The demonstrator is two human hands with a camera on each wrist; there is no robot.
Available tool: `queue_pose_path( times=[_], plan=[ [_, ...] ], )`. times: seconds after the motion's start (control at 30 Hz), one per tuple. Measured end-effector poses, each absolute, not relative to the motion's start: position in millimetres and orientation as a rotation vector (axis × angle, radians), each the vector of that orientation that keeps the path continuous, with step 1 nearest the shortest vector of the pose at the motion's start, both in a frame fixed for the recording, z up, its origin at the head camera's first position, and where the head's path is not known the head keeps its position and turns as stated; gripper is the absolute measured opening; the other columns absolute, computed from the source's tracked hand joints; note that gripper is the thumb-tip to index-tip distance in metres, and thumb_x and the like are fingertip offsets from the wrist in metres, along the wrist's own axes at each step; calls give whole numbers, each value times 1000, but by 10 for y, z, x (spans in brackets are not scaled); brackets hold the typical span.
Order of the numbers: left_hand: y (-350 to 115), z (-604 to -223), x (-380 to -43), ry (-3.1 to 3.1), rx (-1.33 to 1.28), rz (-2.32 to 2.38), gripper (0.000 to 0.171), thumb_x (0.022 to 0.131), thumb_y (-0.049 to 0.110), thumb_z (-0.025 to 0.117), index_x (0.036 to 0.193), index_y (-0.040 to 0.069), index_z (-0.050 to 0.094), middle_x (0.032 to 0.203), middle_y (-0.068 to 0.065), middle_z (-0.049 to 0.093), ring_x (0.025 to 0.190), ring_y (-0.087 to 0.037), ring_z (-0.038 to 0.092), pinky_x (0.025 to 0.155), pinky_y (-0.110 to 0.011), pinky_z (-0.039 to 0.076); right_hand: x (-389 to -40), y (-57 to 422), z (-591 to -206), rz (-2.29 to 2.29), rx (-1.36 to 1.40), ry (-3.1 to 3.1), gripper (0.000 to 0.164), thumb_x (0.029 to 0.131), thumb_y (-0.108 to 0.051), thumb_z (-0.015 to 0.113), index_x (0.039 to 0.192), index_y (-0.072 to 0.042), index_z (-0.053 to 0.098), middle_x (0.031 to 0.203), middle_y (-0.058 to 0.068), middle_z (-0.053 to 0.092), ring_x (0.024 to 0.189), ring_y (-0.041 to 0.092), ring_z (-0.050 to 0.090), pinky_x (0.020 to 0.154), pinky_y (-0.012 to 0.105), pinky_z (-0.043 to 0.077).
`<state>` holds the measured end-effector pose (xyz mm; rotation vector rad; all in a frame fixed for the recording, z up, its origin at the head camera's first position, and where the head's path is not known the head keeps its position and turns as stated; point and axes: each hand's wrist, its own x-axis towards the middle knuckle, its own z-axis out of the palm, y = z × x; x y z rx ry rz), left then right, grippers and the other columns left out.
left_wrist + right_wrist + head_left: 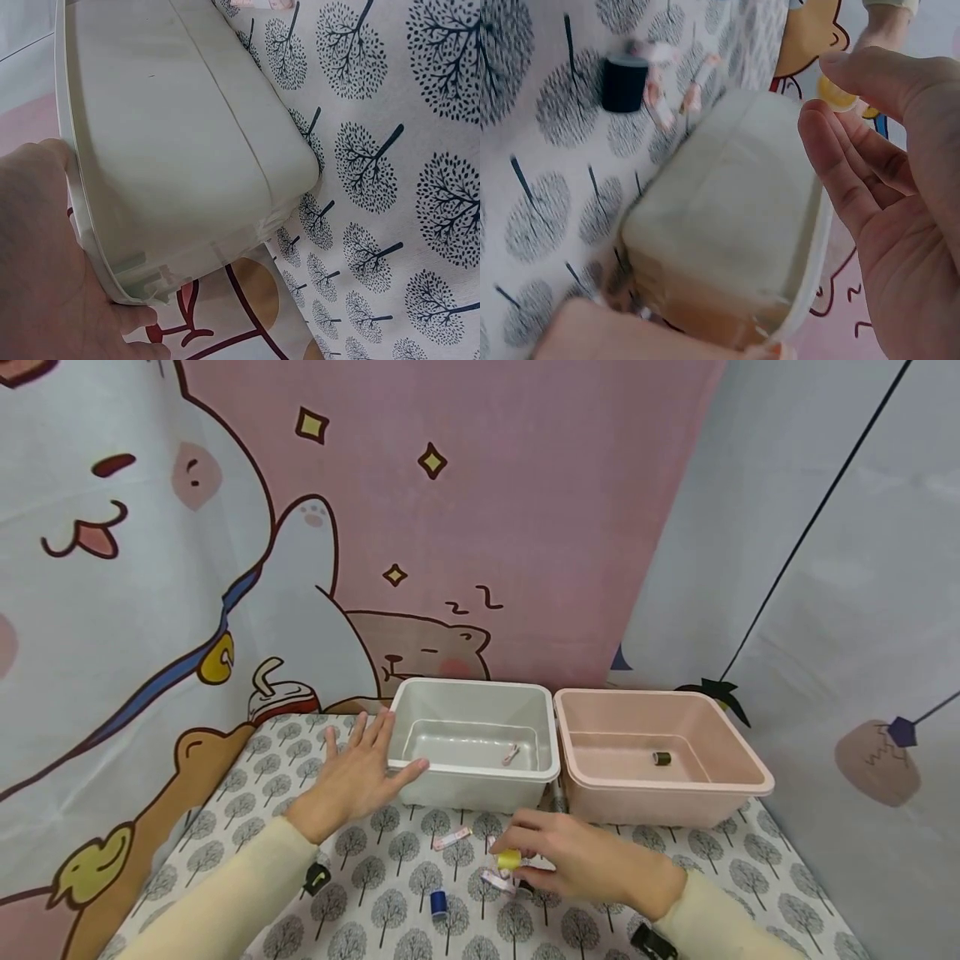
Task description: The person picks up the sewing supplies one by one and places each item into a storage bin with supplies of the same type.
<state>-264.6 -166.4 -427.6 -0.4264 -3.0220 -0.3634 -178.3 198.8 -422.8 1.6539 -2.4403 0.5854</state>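
My right hand (577,858) pinches a yellow thread spool (508,859) between thumb and fingertips, over the patterned cloth in front of the bins. In the right wrist view, the yellow spool (835,93) shows partly behind the fingers. Beneath that hand lie a pinkish-white slim piece (497,882) and a black spool (525,888), the latter plainer in the right wrist view. Spread fingers of my left hand (354,778) rest on the left rim of the white bin (468,791). A blue spool (438,905) stands on the cloth between my forearms.
Right beside the white bin is a pink bin (645,807) with a dark green spool (662,758) inside. One small pinkish piece (511,753) lies in the white bin. Another pinkish-white strip (452,838) is on the tree-print cloth (390,910). A printed curtain (525,527) hangs behind.
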Motion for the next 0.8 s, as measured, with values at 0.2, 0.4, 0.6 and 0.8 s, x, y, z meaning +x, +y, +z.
queue_pose_path(
  times=[0.2,0.4,0.6,0.8],
  plan=[
    [-1666,-4301,-2616,-3027,-424,-374,119,110,92,35,187,6,12,196,-13,10,183,-47,6,137,-89,-7,-1864,2090,-4074,562,1632,-2399,40,102,-10,91,139,-20,77,120,-6,74,97,0,73,87,9,62],
    [-1666,-4308,-2616,-3018,-430,-378,116,112,89,38,187,5,12,196,-14,10,183,-47,6,137,-89,-8,-1953,2180,-3895,571,1603,-2388,44,100,-5,92,138,-18,77,118,-4,75,95,-1,73,84,11,64],
    [-1671,-4305,-2616,-3026,-426,-377,117,111,90,37,187,5,11,196,-13,9,184,-47,6,137,-89,-9,-2052,2272,-3766,566,1561,-2414,43,97,-2,93,136,-14,80,117,-2,77,90,-4,72,79,8,62],
    [-1663,-4287,-2630,-3020,-430,-374,115,112,88,38,187,5,11,196,-14,9,184,-47,5,137,-89,-9,-2152,2394,-3651,502,1479,-2412,42,96,-3,94,134,-15,81,118,-4,78,95,2,76,81,13,65]
  ],
)
